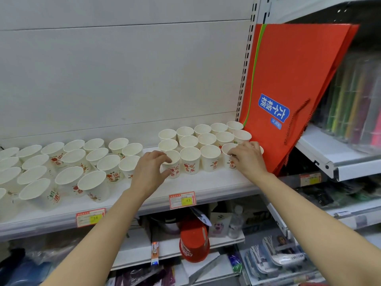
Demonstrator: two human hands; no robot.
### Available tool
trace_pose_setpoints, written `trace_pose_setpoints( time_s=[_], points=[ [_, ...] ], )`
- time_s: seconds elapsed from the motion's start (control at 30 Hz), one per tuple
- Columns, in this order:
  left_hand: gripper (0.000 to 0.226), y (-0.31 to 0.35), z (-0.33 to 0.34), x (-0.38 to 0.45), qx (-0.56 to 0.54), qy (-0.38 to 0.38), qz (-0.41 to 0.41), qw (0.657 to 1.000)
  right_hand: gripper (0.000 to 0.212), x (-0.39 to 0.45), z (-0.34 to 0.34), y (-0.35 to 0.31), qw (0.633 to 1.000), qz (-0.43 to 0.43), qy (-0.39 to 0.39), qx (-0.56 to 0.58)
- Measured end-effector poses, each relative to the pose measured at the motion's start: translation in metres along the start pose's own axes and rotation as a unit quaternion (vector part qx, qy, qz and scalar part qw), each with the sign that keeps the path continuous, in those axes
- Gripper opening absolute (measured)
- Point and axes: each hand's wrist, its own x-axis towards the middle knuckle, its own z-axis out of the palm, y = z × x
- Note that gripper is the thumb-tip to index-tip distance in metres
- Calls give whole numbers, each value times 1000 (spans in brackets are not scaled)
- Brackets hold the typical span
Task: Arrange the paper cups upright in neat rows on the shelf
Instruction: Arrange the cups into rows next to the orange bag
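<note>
Loose paper cups point(68, 162) stand crowded and unaligned on the left of the shelf point(206, 182); a sweeping forearm could topple them. The left hand point(151, 169) has its grip curled around the left end cup point(174, 164) of the front row; squeezing could crush its thin wall, and a sideways shove could knock the neighbouring cups. The aligned rows point(204, 141) sit at the shelf's right. The right hand point(247, 157) pinches the rim of the right end cup point(227, 154). Just beside it, the leaning red paper bag point(288, 83) limits room and could slide onto the rows.
</note>
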Motion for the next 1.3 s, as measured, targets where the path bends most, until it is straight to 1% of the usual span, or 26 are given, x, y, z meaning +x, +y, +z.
trace_pose_setpoints(
  time_s=[0.13,0.27,0.33,0.43,0.5,0.57,0.63,0.73,0.8,0.93,1.0,1.1,1.13,1.23,1.3],
  points=[
    [29,-5,-4,-1,8,-1,4,1000,16,2,-2,-1,999,1,20,28],
    [28,-19,-15,-2,5,1,4,1000,15,4,-2,-12,995,-6,80,65],
    [27,-33,-28,0,11,10,-1,1000,15,8,0,-29,989,-32,114,88],
    [24,-60,-51,7,12,37,-32,999,13,16,1,-61,978,-82,152,113],
    [23,-81,-65,14,14,47,-60,997,10,25,4,-87,970,-125,171,121],
    [23,-103,-77,23,33,40,-86,995,11,36,10,-119,962,-169,171,128],
    [23,-123,-84,33,50,26,-103,993,13,49,18,-149,960,-192,153,132],
    [22,-145,-86,50,61,-8,-111,992,11,71,28,-184,964,-196,114,140],
    [23,-156,-85,60,71,-39,-107,991,14,85,32,-203,970,-190,57,140],
    [25,-172,-84,80,78,-98,-58,990,19,116,38,-233,973,-188,-76,112],
    [23,-179,-83,89,73,-111,-43,990,16,130,38,-243,974,-145,-122,127],
    [21,-185,-78,96,60,-128,-37,989,8,146,38,-265,962,-51,-169,209],
    [20,-187,-76,98,54,-135,-37,989,9,149,40,-276,960,-28,-179,214],
    [18,-192,-69,102,29,-163,-36,986,23,152,50,-309,972,5,-185,143],
    [18,-195,-63,105,18,-178,-26,984,21,152,60,-319,979,20,-179,91]
  ],
)
